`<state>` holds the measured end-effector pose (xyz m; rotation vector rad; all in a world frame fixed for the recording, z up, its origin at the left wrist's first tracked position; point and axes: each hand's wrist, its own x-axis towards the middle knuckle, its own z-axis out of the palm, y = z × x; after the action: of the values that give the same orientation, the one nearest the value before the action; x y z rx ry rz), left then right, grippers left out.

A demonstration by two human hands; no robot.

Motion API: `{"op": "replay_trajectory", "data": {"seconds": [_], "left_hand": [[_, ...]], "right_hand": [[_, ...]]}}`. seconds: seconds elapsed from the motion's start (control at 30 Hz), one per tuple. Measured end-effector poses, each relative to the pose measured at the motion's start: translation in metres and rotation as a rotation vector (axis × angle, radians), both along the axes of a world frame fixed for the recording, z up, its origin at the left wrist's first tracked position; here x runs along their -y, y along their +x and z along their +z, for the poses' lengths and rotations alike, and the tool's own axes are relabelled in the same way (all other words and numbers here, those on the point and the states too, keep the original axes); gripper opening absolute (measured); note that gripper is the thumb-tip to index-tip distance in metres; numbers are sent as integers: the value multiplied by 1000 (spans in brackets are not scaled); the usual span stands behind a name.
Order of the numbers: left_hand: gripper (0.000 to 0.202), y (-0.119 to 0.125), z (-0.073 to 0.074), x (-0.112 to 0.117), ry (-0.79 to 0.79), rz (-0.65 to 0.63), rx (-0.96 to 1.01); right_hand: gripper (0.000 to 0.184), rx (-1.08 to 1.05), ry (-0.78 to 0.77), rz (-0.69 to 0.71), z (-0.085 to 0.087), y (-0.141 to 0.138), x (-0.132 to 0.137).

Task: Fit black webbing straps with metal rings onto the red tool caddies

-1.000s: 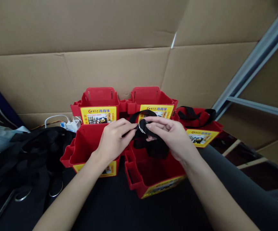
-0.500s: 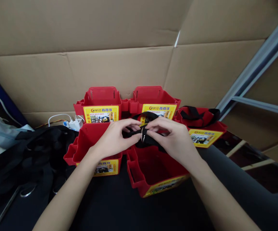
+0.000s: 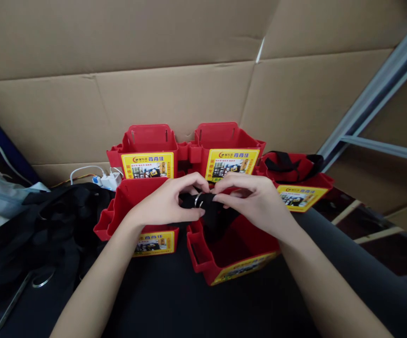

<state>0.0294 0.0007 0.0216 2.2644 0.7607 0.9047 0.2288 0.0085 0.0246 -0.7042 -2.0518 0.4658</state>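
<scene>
My left hand (image 3: 166, 204) and my right hand (image 3: 254, 199) meet above a red plastic bin (image 3: 236, 263) with a yellow label. Both pinch a black webbing strap (image 3: 212, 209) that carries a small metal ring (image 3: 198, 199) between my fingertips. The strap's loose end hangs down into that bin. A second red bin (image 3: 126, 213) sits under my left hand.
Two more red bins (image 3: 149, 141) (image 3: 224, 138) stand behind against a cardboard wall. A further red bin (image 3: 300, 180) at right holds a black strap (image 3: 286, 164). A pile of black straps with metal rings (image 3: 48, 225) lies at left, near a white plug (image 3: 110, 180). A metal frame (image 3: 372, 94) rises at right.
My hands have come down and closer together over the front bin. The strap's loop above the fingers has been pulled down, and the strap is bunched tighter around the ring.
</scene>
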Motion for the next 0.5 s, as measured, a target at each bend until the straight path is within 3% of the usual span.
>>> {"op": "replay_trajectory", "data": {"seconds": [0.13,0.27,0.37,0.5], "left_hand": [[12,9,-2,0,78,42,36],[21,17,-6,-2,117,181,108],[28,10,-6,-6,135,266,16],[32,-11,-3,-16,242,411,16]], "right_hand": [[7,-137,54,-31,1,5,2],[6,-275,145,-135,-1,4,-5],[8,-440,146,-165,1,10,-18],[14,-823,229,-262,13,38,-32]]}}
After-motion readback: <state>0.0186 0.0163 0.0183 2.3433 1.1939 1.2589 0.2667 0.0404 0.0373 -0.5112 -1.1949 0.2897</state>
